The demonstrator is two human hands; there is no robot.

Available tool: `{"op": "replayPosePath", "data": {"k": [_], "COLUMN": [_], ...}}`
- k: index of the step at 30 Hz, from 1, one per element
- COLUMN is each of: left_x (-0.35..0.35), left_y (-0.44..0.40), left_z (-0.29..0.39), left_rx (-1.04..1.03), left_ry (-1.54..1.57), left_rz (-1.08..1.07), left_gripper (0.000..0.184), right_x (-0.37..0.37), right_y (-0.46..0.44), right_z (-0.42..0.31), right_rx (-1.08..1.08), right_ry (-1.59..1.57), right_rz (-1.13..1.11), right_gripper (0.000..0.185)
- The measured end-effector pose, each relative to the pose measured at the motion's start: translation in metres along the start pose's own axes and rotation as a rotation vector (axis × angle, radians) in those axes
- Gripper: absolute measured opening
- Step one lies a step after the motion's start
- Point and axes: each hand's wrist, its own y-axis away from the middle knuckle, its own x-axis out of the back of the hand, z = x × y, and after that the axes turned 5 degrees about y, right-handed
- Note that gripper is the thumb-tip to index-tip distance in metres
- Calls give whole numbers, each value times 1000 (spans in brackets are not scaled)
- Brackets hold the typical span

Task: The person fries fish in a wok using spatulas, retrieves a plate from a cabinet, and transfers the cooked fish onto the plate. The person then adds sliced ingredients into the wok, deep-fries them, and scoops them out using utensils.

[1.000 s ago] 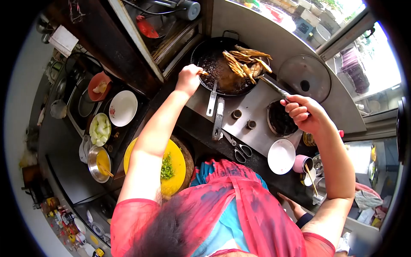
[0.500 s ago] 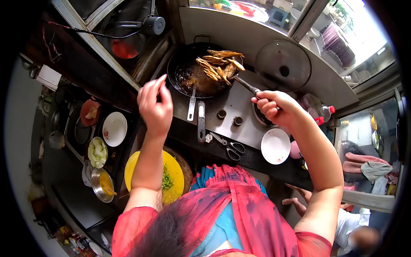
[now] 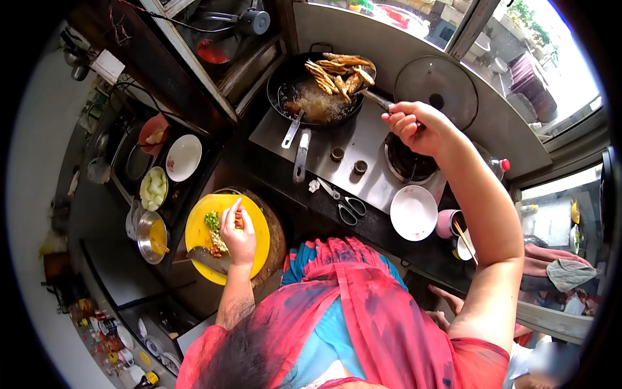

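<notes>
My right hand (image 3: 420,126) grips the handle of a skimmer (image 3: 378,98) heaped with browned fried pieces (image 3: 338,72), possibly fish. The skimmer is over the far right part of a black wok (image 3: 277,97), where brown oil bubbles. A slotted turner (image 3: 293,131) leans in the wok with its handle over the near rim. My left hand (image 3: 237,241) is over a yellow chopping board (image 3: 258,249), its fingers curled together. Reddish bits show at the fingertips; whether they are held is unclear. Chopped greens (image 3: 212,220), white bits and red bits lie beside it, near a knife blade (image 3: 206,259).
A glass lid (image 3: 414,74) leans against the wall behind the stove. Scissors (image 3: 346,207) and a white bowl (image 3: 414,212) are along the counter's front. On the left are a bowl of cut pale-green vegetable (image 3: 154,188) and a metal bowl of yellow liquid (image 3: 154,236). Another person's legs show lower right.
My left hand has come down from beside the wok to the chopping board, and its fingers have curled in. The loaded skimmer stays over the wok. The oil bubbles more strongly.
</notes>
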Motion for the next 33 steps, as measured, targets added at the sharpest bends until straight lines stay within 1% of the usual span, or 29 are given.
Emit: {"op": "replayPosePath", "data": {"k": [1,4,6,12,16,22,30,33], "left_x": [0,5,8,15,13,9,7,6], "left_y": [13,45,62,96,94,63,46,42], "left_z": [0,1,-1,1,-7,0,-5,-9], "left_rx": [1,111,126,201,179,138,122,131], "left_ry": [5,20,3,-2,-6,31,65,82], "left_rz": [10,20,34,75,101,72,16,-14], "left_gripper": [23,22,23,23,22,21,21,21], "right_x": [1,-1,-7,-9,-16,-26,-27,-6], "right_y": [1,8,14,15,18,26,22,7], "right_z": [-2,-11,-13,-28,-34,-37,-28,-11], "right_rx": [10,41,87,132,123,113,89,42], "right_ry": [40,139,184,268,238,218,163,60], "right_rz": [6,13,106,92,97,49,75,-21], "right_gripper": [12,11,14,16,15,18,19,18]}}
